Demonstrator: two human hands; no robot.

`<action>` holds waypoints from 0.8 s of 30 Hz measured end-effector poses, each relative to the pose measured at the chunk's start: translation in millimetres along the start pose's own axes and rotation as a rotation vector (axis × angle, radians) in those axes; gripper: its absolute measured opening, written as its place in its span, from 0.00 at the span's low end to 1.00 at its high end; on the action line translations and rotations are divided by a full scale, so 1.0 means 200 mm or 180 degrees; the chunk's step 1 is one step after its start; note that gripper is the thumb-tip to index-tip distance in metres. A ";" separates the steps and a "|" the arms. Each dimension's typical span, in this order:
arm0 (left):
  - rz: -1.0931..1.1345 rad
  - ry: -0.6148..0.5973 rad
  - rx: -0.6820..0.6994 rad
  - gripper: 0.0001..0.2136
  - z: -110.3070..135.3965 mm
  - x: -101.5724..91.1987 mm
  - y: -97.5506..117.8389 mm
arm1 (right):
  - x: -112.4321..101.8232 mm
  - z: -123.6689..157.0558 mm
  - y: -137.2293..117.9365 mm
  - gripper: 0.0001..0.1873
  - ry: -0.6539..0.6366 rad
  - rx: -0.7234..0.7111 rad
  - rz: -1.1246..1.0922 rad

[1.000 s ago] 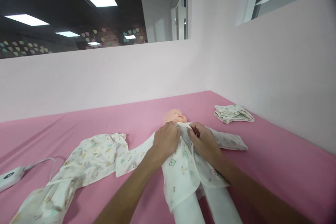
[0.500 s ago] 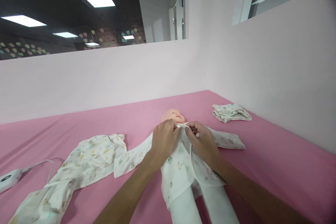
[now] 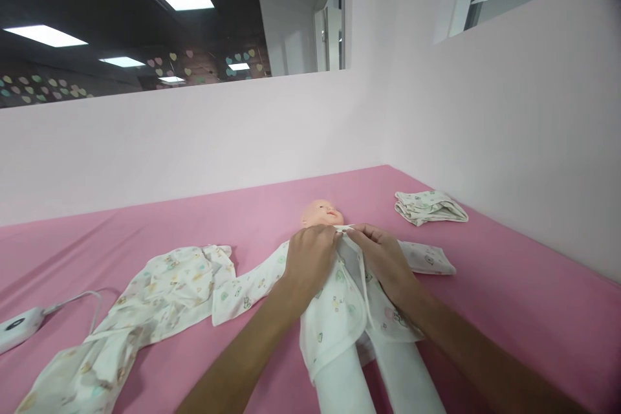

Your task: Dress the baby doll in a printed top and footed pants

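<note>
A baby doll point(image 3: 321, 212) lies on its back in a white printed baby shirt point(image 3: 334, 310), its head away from me. My left hand point(image 3: 313, 255) is closed on the shirt's front edge at the neck. Just across from it, my right hand point(image 3: 381, 255) pinches the opposite edge of the collar. Both sets of fingertips nearly meet below the doll's chin. Lower down, the shirt front hangs apart over white leggings point(image 3: 344, 381). The sleeves stretch out to either side. My hands hide the doll's neck and part of the chest.
A crumpled printed baby garment point(image 3: 165, 297) lies at the left, beside a white controller with a cord point(image 3: 22, 328). Folded printed cloth point(image 3: 429, 207) rests at the back right on the pink sheet point(image 3: 272, 207). White walls point(image 3: 194, 149) border the back and right.
Both hands have drawn the two collar edges together at the neck. The white snap that showed between my fingers is now mostly covered. The camera view has shifted slightly.
</note>
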State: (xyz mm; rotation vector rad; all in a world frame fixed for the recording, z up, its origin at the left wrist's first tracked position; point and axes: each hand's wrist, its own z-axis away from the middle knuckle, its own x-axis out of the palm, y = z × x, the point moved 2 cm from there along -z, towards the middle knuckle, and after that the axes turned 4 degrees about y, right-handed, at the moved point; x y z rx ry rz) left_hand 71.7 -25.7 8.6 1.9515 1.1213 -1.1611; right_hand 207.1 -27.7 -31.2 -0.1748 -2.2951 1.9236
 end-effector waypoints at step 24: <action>-0.0206 0.0428 0.0163 0.11 0.00 0.06 -0.02 | 0.02 0.06 -0.04 0.14 0.0018 -0.0447 0.0518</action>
